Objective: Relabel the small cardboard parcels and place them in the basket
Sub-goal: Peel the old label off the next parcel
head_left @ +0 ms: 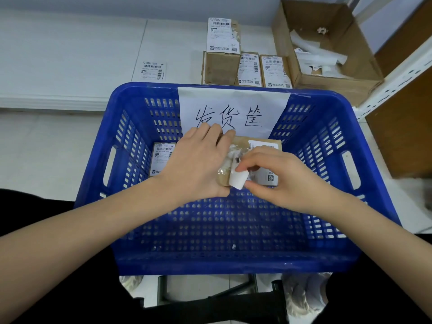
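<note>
Gripping a small brown cardboard parcel (pixel 243 148) above the blue slotted plastic basket (pixel 327 146), the left hand (pixel 198 164) curls round its left side. The right hand (pixel 278 174) pinches a peeling white label strip (pixel 238 180) on it.

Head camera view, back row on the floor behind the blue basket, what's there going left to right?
Loose label → stacked parcels → two labelled parcels → open carton of paper scraps → white shelf post.
</note>
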The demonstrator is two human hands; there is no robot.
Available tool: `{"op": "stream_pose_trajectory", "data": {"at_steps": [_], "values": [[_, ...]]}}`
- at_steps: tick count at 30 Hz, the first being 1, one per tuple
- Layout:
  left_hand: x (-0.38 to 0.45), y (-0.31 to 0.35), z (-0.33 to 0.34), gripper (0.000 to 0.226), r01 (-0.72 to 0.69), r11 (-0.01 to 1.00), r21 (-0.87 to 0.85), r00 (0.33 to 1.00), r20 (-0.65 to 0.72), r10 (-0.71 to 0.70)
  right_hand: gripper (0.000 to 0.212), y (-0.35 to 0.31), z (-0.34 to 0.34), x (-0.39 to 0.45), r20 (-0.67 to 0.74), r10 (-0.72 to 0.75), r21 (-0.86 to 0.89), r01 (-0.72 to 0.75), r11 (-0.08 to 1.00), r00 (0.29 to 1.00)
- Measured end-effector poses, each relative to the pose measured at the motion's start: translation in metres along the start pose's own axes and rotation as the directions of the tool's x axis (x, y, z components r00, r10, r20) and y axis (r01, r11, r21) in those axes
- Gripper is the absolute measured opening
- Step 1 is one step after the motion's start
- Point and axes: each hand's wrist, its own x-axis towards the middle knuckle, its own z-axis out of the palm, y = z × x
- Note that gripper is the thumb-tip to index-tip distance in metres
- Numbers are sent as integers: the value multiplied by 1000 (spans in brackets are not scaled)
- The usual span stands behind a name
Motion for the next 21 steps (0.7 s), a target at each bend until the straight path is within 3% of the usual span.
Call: {"op": "stream_pose_trajectory", "data": {"at_steps": [5, 14, 17, 21], "values": [[-1, 1, 0, 107, -8, 1000, 8, 1000, 1, 8, 35, -2, -1, 2, -32, -2, 4, 2, 1000, 999], [-1, 3, 3, 104, -5, 1000, 15, 1000, -3, 5, 28, -3, 6, 1, -119, -1, -10, 0, 1000, 993], [-2, 3, 3, 106, -9, 1000, 23, 1000, 0, 9, 22, -4, 9, 1, -140, 85, 47, -79, 996, 987], [-1, 5, 1, 106, -18, 999, 41, 1000, -12, 18, 14, -8, 8, 2, -122, 314, 219, -283, 934, 941]]}}
